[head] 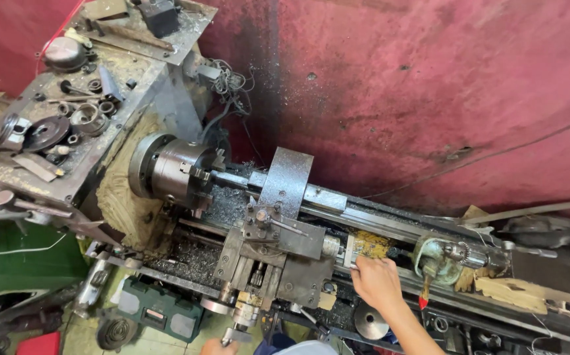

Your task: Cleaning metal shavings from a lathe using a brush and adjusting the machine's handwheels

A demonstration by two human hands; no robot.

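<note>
I look down on a metal lathe. Its chuck [173, 167] grips a steel shaft [232, 179] that runs right under a grey guard plate [287, 181]. The tool post [262, 220] sits on the carriage [298, 263] just in front of the shaft. My right hand [377, 283] reaches to the right end of the top slide, fingers curled around its small handle [349, 253]. Only a sliver of my left hand [214, 346] shows at the bottom edge, closed on the cross-slide crank [235, 334].
The headstock top [9, 174] carries several loose parts, rings and a black pulley [45, 131]. The tailstock [442, 260] stands right of my right hand. A red wall [396, 85] runs behind. Metal chips [189, 260] cover the bed; a green case [160, 309] lies below.
</note>
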